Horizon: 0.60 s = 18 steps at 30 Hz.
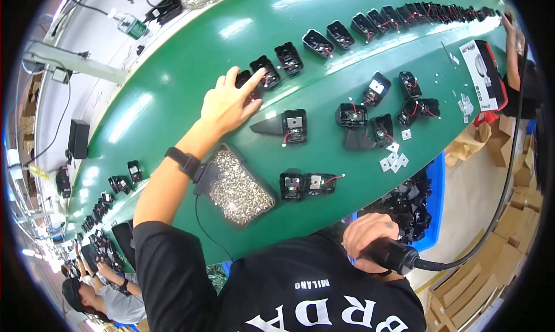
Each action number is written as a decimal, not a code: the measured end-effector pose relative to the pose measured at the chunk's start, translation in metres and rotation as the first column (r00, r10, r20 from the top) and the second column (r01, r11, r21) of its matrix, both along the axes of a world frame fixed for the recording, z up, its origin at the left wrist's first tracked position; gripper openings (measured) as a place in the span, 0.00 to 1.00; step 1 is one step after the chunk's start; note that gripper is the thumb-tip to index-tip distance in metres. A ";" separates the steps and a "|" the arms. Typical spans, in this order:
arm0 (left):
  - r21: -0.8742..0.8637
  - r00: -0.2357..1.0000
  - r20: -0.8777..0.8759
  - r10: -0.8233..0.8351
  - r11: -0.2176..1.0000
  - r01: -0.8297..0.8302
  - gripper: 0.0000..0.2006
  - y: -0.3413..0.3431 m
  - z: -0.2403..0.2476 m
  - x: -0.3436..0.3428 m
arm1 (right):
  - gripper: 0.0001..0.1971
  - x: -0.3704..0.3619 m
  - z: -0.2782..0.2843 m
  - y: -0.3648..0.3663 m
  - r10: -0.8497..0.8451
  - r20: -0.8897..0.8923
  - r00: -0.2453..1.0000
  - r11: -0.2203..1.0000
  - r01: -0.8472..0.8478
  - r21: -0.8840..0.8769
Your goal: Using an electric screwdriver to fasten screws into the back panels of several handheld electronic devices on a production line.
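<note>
My left hand (226, 103) reaches over the green table with fingers spread, at the near end of a row of black plastic housings. One housing (243, 80) is partly hidden beneath its fingers, and a fingertip overlaps the neighbouring housing (265, 72), which has a red wire. Close to my body, my right hand (368, 235) is wrapped around a black corded electric screwdriver (388, 254). Between the hands lie a housing with a metal plate (295, 127) and a joined pair of housings (306, 184). A tray of small silvery screws (238, 187) sits below my left forearm.
More housings (377, 89) and small white square pieces (394, 158) lie to the right. A blue bin (437, 207) holds black parts beside the table. The screwdriver's cable (491, 233) arcs along the right. Co-workers (115, 300) are at lower left and upper right.
</note>
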<state>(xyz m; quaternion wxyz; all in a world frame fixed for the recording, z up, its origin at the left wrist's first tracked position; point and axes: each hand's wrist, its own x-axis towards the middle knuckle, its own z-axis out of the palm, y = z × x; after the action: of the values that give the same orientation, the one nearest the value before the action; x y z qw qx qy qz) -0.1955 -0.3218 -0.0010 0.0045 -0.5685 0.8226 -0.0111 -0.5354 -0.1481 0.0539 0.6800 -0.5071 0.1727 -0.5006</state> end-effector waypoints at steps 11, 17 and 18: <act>-0.084 0.983 -0.066 0.170 0.981 -0.175 0.25 -0.008 -0.007 -0.012 | 0.13 0.010 0.001 -0.011 0.119 -0.033 0.992 0.992 -0.121 -0.044; -0.158 0.969 -0.157 0.188 0.964 -0.213 0.25 -0.019 -0.023 -0.020 | 0.13 0.012 0.001 0.003 0.032 -0.046 0.998 0.998 -0.035 -0.051; -0.194 0.964 -0.194 0.181 0.956 -0.219 0.23 -0.022 -0.025 -0.020 | 0.13 0.012 0.002 0.004 0.021 -0.044 0.999 0.999 -0.023 -0.049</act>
<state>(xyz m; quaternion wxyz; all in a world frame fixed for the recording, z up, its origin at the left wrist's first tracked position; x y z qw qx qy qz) -0.2152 -0.3434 -0.0262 -0.1273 -0.6450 0.7519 -0.0490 -0.5232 -0.1440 0.0558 0.6690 -0.5364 0.1694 -0.4859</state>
